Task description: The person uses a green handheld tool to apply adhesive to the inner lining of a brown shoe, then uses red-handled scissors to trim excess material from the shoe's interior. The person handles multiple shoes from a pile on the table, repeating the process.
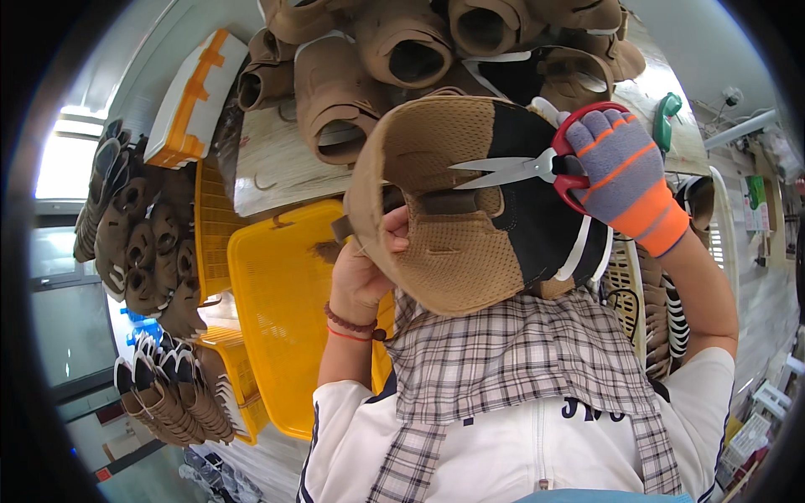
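Note:
A tan shoe upper is held up in front of my chest, its perforated lining and a black section facing me. My bare left hand grips its left edge, the fingertips curled over the rim; a bead bracelet and red string circle the wrist. In my right hand, covered by a grey glove with orange stripes, is a pair of red-handled scissors. Their blades are slightly parted and point left across the upper's opening, near a dark strap. Whether the blades touch anything, I cannot tell.
More brown shoe uppers are heaped on the pale table. A green tool lies at its right edge. At left are a yellow bin, a taped white box and stacked uppers. A cream basket stands at right.

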A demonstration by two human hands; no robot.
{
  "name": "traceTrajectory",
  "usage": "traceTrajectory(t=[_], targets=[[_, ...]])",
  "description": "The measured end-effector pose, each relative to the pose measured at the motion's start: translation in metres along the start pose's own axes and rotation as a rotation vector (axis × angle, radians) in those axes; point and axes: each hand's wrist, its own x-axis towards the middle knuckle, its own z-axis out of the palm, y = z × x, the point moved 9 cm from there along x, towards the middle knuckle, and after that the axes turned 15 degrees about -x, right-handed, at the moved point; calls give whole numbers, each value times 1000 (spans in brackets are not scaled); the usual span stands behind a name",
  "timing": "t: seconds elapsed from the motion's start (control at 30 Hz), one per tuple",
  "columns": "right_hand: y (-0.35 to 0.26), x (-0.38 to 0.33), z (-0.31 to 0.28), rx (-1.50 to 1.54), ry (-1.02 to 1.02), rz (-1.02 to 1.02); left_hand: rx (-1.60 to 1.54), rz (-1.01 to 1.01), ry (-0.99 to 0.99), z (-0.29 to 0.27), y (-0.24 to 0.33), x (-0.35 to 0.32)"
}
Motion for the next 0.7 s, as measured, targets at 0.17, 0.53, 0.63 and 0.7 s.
traceTrajectory(t=[0.17,0.53,0.63,0.7], targets=[[0,-12,18,-56,-55,10,-47,10,119,-18,-13,8],[20,-35,44,-2,-84,94,-43,-25,177,-26,-22,10],[31,-30,32,74,52,108,-82,-49,158,-34,-21,12],[24,-32,42,66,-4,85,-88,-69,156,-39,-21,15]])
